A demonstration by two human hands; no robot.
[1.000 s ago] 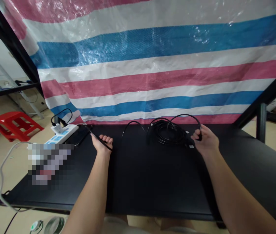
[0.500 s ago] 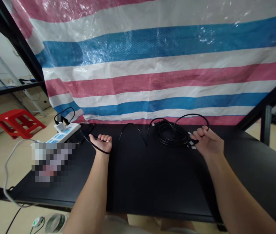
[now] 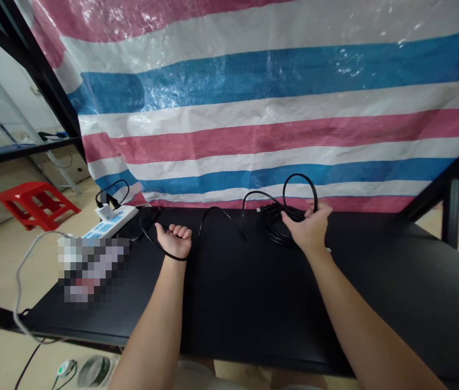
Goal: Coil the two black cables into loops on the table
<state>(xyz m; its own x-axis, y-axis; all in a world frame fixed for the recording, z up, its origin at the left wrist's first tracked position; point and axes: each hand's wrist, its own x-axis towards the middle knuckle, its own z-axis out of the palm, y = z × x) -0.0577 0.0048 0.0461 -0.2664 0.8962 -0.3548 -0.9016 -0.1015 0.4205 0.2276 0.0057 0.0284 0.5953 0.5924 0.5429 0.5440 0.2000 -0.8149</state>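
A long black cable (image 3: 275, 230) lies in a round coil toward the back of the black table, and from it a thin length arches left across the tabletop. My right hand (image 3: 310, 225) is at the coil's right side, its fingers closed round a raised loop that stands above the coil. Further left, my left hand (image 3: 175, 241) is held over the table with curled fingers and its thumb up. Black cable crosses its wrist and passes behind the hand; what lies inside those fingers is partly hidden. A small pale connector shows beside the coil.
A white power strip (image 3: 118, 219) with plugs sits at the table's left end, beside a dark phone-like object (image 3: 132, 230) and a blurred patch. A striped plastic sheet (image 3: 254, 124) hangs behind. On the floor at left stands a red stool (image 3: 37, 203).
My right hand has moved left, from beside the coil to over its right part, and the cable loop there has become taller and narrower. My left hand has hardly moved.
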